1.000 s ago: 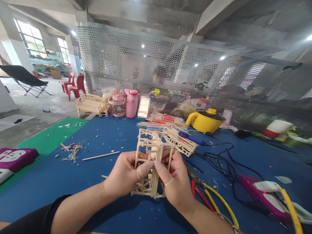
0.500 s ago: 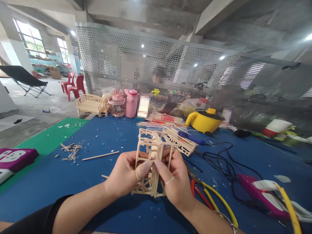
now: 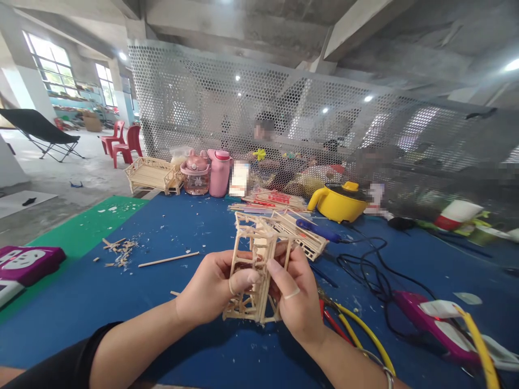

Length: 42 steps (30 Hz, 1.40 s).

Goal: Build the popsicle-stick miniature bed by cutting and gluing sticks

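Between my hands, a little above the blue table top, is a small upright frame of pale wooden sticks (image 3: 264, 292). My left hand (image 3: 217, 283) grips its left side, thumb across the front and fingers behind. On the right side, my right hand (image 3: 294, 286) holds it with the thumb lying along the central posts. Some fingers of both hands are hidden behind the frame. Just beyond it lies a slatted stick panel (image 3: 302, 237) with a blue-handled tool (image 3: 318, 230) on top. Pliers with red and yellow handles (image 3: 351, 324) lie beside my right forearm.
A single stick (image 3: 168, 259) and a heap of wood scraps (image 3: 120, 251) lie left. At the back stand a larger stick model (image 3: 152, 175), a pink bottle (image 3: 219, 173) and a yellow pot (image 3: 340, 202). Black cable (image 3: 371, 275) loops at right, near a purple-white device (image 3: 438, 324).
The stick frame and both hands have shifted slightly to the right. My right thumb has drawn away from the left thumb and moved up and right along the posts.
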Available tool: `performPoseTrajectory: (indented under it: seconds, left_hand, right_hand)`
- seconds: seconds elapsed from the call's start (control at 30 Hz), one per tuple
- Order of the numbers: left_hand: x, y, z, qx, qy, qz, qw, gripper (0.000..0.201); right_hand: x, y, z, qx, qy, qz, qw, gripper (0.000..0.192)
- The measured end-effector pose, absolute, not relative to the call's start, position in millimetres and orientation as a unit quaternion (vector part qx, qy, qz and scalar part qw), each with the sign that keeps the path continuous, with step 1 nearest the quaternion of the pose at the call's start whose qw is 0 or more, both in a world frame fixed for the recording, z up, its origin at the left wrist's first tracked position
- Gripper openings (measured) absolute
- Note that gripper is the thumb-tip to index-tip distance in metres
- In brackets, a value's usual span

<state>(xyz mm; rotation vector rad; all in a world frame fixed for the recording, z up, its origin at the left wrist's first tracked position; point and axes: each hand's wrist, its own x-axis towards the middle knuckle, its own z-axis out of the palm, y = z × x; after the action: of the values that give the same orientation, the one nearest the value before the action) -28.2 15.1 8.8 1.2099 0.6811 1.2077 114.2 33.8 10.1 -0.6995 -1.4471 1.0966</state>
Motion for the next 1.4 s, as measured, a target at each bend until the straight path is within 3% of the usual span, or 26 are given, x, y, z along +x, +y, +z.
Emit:
performPoseTrajectory:
  seconds: [0.13,0.23,0.33,0.47,0.57,0.63,0.73,0.97,1.27,1.4]
  left_hand:
    - [-26,18,6,0.505,0.256,0.512,0.646,0.030]
    - [-25,21,5,0.477,0.297,0.522,0.642,0.027]
    - [-27,24,6,0.451,0.321,0.538,0.636,0.026]
    - [-30,28,6,0.427,0.332,0.553,0.634,0.026]
    - [-30,30,4,0.424,0.339,0.556,0.629,0.026]
    - [-30,30,4,0.425,0.339,0.559,0.626,0.026]
    - [-31,31,6,0.419,0.355,0.553,0.626,0.032]
    - [-33,31,5,0.416,0.414,0.504,0.633,0.035]
    - [-29,29,0,0.401,0.397,0.514,0.646,0.042]
    - [-27,27,-4,0.408,0.385,0.523,0.641,0.039]
  right_hand:
    - [113,36,17,-0.325,-0.634,0.419,0.563,0.018]
    - [120,34,27,-0.388,-0.687,0.339,0.512,0.026]
    - [143,43,42,-0.461,-0.760,0.209,0.408,0.041]
    - [194,96,60,-0.527,-0.752,-0.020,0.395,0.047]
    - [227,149,58,-0.581,-0.766,-0.141,0.237,0.055]
    - [242,177,52,-0.611,-0.777,-0.102,0.114,0.073]
    - [251,197,42,-0.605,-0.795,-0.033,0.017,0.076]
    - [249,192,40,-0.608,-0.790,-0.021,0.083,0.069]
    - [236,141,66,-0.616,-0.714,-0.085,0.322,0.046]
    - [220,81,90,-0.545,-0.772,0.028,0.325,0.043]
